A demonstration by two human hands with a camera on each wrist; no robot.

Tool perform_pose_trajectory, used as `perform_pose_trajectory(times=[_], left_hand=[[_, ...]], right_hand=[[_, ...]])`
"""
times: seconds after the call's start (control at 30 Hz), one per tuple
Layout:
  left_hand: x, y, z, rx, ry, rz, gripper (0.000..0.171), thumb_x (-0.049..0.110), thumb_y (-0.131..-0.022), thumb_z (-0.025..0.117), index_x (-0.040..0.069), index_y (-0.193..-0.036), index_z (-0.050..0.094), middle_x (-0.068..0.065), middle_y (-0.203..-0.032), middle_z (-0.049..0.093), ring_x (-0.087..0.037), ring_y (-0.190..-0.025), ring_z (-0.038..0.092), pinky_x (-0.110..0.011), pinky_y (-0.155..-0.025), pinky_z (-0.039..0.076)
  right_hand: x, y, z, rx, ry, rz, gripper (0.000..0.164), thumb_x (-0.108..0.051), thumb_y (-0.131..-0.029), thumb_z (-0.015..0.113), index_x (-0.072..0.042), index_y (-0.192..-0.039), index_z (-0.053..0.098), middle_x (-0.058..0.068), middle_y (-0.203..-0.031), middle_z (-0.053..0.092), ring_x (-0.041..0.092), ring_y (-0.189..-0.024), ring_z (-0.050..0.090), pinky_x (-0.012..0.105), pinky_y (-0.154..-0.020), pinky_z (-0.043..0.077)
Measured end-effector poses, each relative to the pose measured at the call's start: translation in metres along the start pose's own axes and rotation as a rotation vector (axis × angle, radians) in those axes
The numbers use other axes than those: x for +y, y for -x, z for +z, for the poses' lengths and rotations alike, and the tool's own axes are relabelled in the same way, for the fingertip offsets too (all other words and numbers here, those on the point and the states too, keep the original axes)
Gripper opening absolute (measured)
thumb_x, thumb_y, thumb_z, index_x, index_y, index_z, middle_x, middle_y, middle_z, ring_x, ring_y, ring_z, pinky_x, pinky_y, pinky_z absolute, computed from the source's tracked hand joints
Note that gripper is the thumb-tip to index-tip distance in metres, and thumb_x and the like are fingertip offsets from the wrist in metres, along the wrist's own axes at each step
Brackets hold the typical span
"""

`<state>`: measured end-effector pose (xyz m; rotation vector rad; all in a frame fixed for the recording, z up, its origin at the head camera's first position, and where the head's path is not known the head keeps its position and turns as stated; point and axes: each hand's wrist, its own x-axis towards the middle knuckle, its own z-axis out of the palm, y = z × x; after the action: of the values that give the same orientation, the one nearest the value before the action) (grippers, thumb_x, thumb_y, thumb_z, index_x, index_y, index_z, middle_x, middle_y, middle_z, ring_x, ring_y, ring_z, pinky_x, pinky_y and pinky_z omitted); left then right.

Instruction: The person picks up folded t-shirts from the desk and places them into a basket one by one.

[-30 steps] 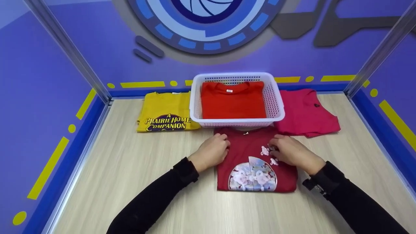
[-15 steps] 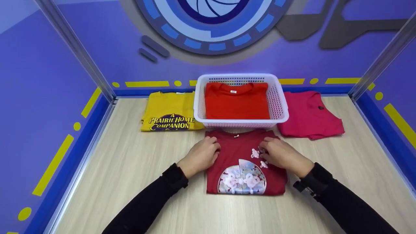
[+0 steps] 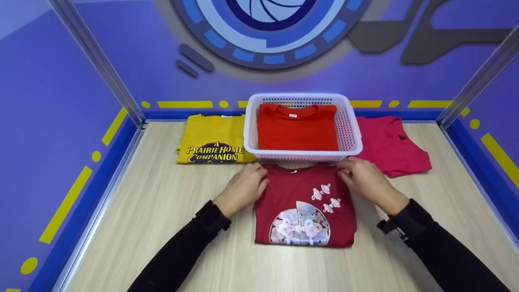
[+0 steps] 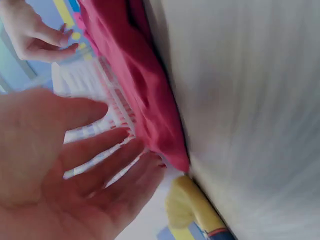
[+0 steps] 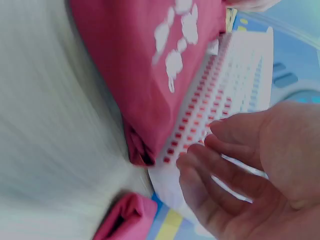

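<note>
A folded dark red T-shirt point(image 3: 300, 190) with a floral half-circle print and pale knot motifs lies flat on the table, just in front of the white basket point(image 3: 304, 155). Beside its upper left corner is my left hand point(image 3: 241, 189), fingers loosely extended; in the left wrist view the fingertips point(image 4: 150, 167) overlap the shirt's edge. My right hand point(image 3: 369, 183) is by the opposite shoulder corner. Its fingers are relaxed and spread in the right wrist view, with nothing between them and the shirt corner point(image 5: 142, 155) a little apart.
Inside the basket lies a folded bright red shirt point(image 3: 298, 129). A yellow printed shirt point(image 3: 215, 132) sits left of the basket, a pink garment point(image 3: 399, 150) right of it. Blue-purple panels point(image 3: 101, 81) wall the table point(image 3: 162, 211) at the back and sides.
The dark red shirt has shifted left and slightly toward me relative to the basket. My right hand has come off its printed front to the upper right corner; my left hand has moved slightly outward.
</note>
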<state>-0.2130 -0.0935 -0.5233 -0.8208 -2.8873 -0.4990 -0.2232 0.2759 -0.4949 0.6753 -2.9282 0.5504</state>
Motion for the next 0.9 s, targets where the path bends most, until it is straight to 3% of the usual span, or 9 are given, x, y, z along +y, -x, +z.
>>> perform_pose_trajectory(times=[0.1,0.33,0.6,0.67,0.73,0.9], left_hand=[[-0.006,-0.011,0.002,0.035,-0.008,-0.06,0.029,0.023,-0.109,0.069,-0.002,-0.122,0.076,-0.016,-0.116,0.072,-0.035,-0.111,0.068,-0.047,-0.101,0.059],[-0.007,-0.024,0.013,-0.055,-0.018,-0.139,0.039,0.028,-0.108,0.071,-0.006,-0.127,0.069,-0.024,-0.123,0.072,-0.043,-0.118,0.067,-0.053,-0.106,0.057],[-0.027,-0.038,0.037,-0.054,-0.071,-0.128,0.038,0.036,-0.103,0.078,-0.001,-0.113,0.074,-0.02,-0.11,0.073,-0.037,-0.104,0.066,-0.058,-0.088,0.054],[-0.027,-0.041,0.033,-0.092,-0.057,-0.134,0.035,0.034,-0.103,0.077,0.0,-0.111,0.075,-0.019,-0.109,0.074,-0.038,-0.106,0.067,-0.056,-0.091,0.054],[-0.029,-0.044,0.035,-0.086,-0.063,-0.109,0.029,0.031,-0.102,0.077,0.002,-0.105,0.076,-0.016,-0.103,0.076,-0.037,-0.103,0.069,-0.055,-0.09,0.053],[-0.017,-0.041,0.021,-0.098,-0.025,-0.092,0.021,0.023,-0.099,0.075,0.002,-0.1,0.074,-0.016,-0.098,0.078,-0.04,-0.103,0.073,-0.055,-0.093,0.054]], right_hand=[[0.002,-0.006,0.001,-0.033,0.021,0.04,0.023,-0.01,-0.102,0.076,0.004,-0.119,0.079,0.021,-0.114,0.077,0.04,-0.103,0.073,0.061,-0.092,0.061],[0.001,-0.012,0.026,-0.105,0.071,0.055,0.034,-0.015,-0.104,0.074,0.007,-0.13,0.074,0.027,-0.125,0.073,0.05,-0.112,0.07,0.065,-0.097,0.058],[-0.001,-0.018,0.034,-0.119,0.093,0.103,0.038,-0.014,-0.103,0.073,0.011,-0.132,0.07,0.034,-0.127,0.068,0.056,-0.119,0.065,0.067,-0.104,0.055],[-0.001,-0.02,0.035,-0.13,0.078,0.097,0.038,-0.013,-0.103,0.072,0.011,-0.132,0.069,0.035,-0.126,0.069,0.057,-0.121,0.065,0.067,-0.107,0.054],[-0.001,-0.021,0.035,-0.131,0.05,0.087,0.032,-0.011,-0.101,0.072,0.009,-0.126,0.071,0.033,-0.12,0.072,0.057,-0.119,0.067,0.066,-0.106,0.054],[0.0,-0.017,0.034,-0.128,-0.017,0.087,0.017,-0.008,-0.1,0.072,0.003,-0.112,0.075,0.024,-0.108,0.075,0.051,-0.114,0.068,0.063,-0.101,0.055]])
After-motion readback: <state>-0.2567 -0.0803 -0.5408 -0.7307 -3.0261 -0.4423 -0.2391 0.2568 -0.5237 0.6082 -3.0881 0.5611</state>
